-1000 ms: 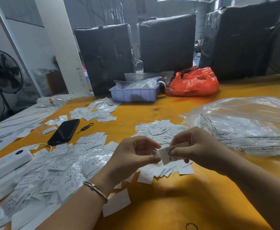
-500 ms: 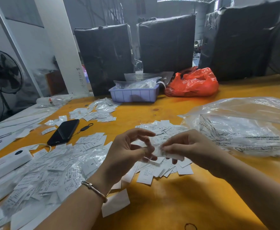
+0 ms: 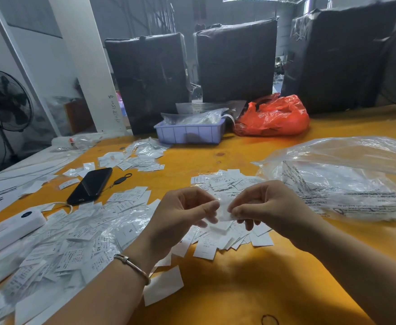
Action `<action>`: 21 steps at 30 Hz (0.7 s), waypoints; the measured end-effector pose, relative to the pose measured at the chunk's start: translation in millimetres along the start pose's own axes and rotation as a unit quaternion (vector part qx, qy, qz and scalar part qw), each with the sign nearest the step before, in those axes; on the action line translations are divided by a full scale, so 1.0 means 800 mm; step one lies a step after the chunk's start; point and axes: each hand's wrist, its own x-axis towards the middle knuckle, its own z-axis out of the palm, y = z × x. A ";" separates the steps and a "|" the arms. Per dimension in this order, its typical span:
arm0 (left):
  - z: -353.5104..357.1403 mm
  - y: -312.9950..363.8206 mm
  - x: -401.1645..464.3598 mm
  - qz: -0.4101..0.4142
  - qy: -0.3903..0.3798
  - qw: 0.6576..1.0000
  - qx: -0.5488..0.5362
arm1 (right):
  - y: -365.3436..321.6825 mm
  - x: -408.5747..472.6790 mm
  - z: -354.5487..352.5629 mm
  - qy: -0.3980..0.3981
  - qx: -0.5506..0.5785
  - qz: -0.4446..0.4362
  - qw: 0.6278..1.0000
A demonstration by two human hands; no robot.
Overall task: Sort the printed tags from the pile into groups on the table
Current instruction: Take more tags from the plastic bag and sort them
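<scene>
Hands first: your left hand [image 3: 182, 214] and your right hand [image 3: 266, 207] are up over the counter [image 3: 251, 289], close together. Between them is one small white tag [image 3: 224, 211]. Your right hand pinches its right edge with the thumb and fingers curled on it. Your left hand has its thumb and first finger at the left edge of the same tag, and it looks like a pinch too, but the tag is blurry there.

The tag hangs just above a little pile of tags [image 3: 225, 238] right under your hands. More tags lie in a group [image 3: 225, 181] just past your hands, toward the big clear bag [image 3: 347, 181] on your right. A much bigger heap of tags [image 3: 75, 242] is spread out on your left, near the black phone [image 3: 90, 185]. Another small group [image 3: 136, 158] sits far off, close to the blue tray [image 3: 190, 133].

The tag's long side seems to run left to right, from one hand to the other. I cannot read what is printed on it. Both hands are equally near it. Which group it goes to I cannot say, but the pile below is nearest, the left heap is on your left hand's side, and the group near the clear bag is on your right hand's side.
</scene>
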 end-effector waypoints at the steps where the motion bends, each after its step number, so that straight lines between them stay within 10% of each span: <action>1: 0.000 0.000 0.000 0.004 0.003 1.000 -0.003 | 0.000 0.000 -0.001 0.004 -0.002 0.001 1.000; 21: 0.003 0.000 0.001 0.043 0.025 0.998 -0.032 | -0.007 -0.001 -0.005 0.004 -0.028 -0.037 0.999</action>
